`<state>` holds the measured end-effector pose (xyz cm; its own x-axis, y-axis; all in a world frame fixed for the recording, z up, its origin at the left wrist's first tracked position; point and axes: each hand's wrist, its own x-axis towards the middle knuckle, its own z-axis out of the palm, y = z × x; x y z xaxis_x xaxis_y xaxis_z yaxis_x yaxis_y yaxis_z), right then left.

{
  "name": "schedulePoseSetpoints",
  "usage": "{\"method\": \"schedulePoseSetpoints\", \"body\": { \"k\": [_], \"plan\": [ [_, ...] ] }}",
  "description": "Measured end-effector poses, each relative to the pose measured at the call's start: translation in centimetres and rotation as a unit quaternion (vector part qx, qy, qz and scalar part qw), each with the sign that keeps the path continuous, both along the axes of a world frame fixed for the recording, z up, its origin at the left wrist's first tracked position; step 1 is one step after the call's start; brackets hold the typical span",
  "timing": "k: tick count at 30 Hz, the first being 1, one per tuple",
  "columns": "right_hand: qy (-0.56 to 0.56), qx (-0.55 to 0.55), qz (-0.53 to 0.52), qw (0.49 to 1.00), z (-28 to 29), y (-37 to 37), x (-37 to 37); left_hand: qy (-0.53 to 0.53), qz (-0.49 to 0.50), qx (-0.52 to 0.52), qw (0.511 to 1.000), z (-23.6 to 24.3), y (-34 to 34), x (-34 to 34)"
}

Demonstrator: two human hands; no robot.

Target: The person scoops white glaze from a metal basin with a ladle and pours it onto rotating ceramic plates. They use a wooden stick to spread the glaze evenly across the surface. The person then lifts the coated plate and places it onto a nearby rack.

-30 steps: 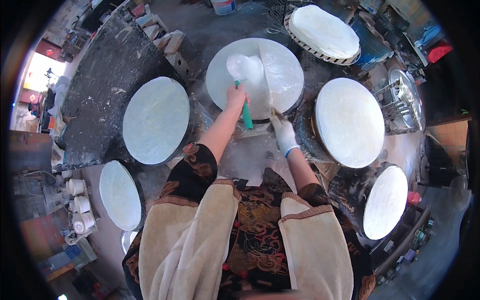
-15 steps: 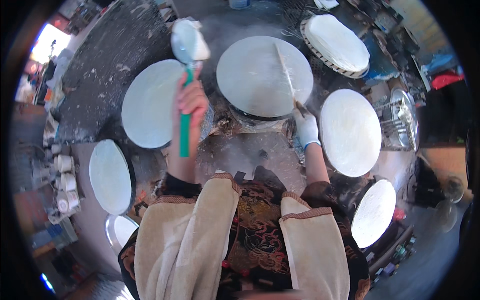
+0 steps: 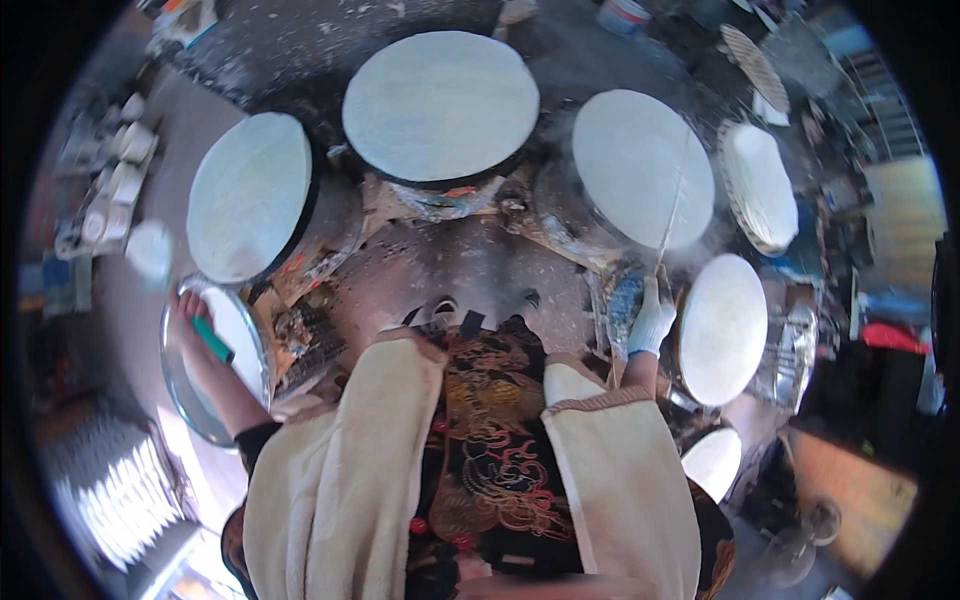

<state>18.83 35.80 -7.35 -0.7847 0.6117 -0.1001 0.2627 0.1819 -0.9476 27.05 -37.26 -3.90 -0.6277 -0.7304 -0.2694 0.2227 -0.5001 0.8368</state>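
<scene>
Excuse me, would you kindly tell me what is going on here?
The person's bare left hand holds a round-headed, green-handled ladle near a shiny round metal basin. The white-gloved right hand grips a long, thin stick that reaches across a round, white-topped plate. Other white-topped plates stand to either side of it.

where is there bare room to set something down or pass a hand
Mostly bare floor shows between shoes and middle white disc; another strip between white tubs and left disc. Crowded at right, where the gloved right hand holds a thin stick across the right disc, and left, where the left hand holds a green-handled ladle near a pan.
</scene>
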Motion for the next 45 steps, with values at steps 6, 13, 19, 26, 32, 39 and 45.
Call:
{"method": "schedulePoseSetpoints", "body": {
  "k": [6, 13, 19, 26, 32, 39, 45],
  "plan": [
    [-0.123, 0.233, 0.058, 0.963, 1.8, 0.3, 2.4, -0.596, 0.102, -0.607, 0.515, -7.5, -9.1, 10.0],
    [-0.252, 0.429, 0.102, 0.861, 2.3, 0.1, 3.2, -0.689, 0.081, -0.568, 0.443, -5.4, -5.1, 12.7],
    [-0.269, 0.394, 0.073, 0.876, 2.7, 2.1, 3.7, -0.414, 0.228, -0.535, 0.7, -4.7, -1.6, 9.5],
    [-0.14, 0.337, 0.128, 0.922, 2.0, -1.6, 1.7, 0.3, -0.111, 0.224, 0.921, -4.9, 7.7, 0.9],
    [0.031, -0.012, 0.168, 0.985, 1.1, -6.9, 0.3, 0.246, -0.165, 0.357, 0.886, -1.3, 20.5, -1.2],
    [-0.039, -0.036, 0.363, 0.93, 1.2, -12.3, -0.5, 0.145, -0.198, 0.463, 0.852, -2.4, 27.2, 4.2],
    [-0.165, -0.101, 0.537, 0.821, 1.1, -18.3, -1.0, 0.149, -0.131, 0.402, 0.894, -1.8, 26.9, 13.9]
  ]
}}
